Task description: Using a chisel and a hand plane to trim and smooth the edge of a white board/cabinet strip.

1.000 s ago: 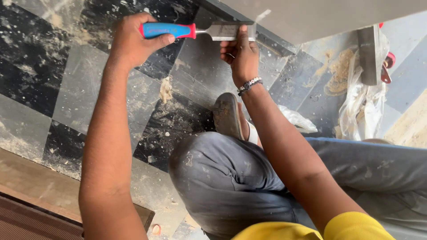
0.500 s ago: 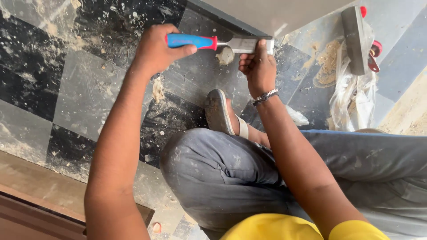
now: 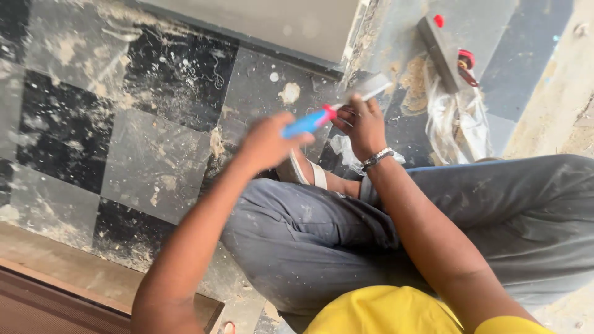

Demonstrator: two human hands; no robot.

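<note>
the left hand was curled shut around the blue plastic handle of a putty knife with a red collar and a flat steel blade, the picture there smeared by motion so the single fingers could not be told apart. the right hand sat at the blade end of that knife, its fingers bent and pinching the blade near the red collar; a beaded metal bracelet ringed its wrist. the knife lay tilted, handle low toward the left hand and blade rising away past the right hand, above the black and grey checkered stone floor spattered with pale filler. just below the knife a pale sandal on a foot showed, tucked against the grey dusty trouser leg that was folded under both forearms. beyond the knife's blade a smooth grey wall panel met the floor. to the right of the knife, well apart from it, a long grey metal trowel with red fittings rested over a crumpled clear plastic bag. nearest the camera, below the trousers, a yellow shirt filled the bottom edge.
</note>
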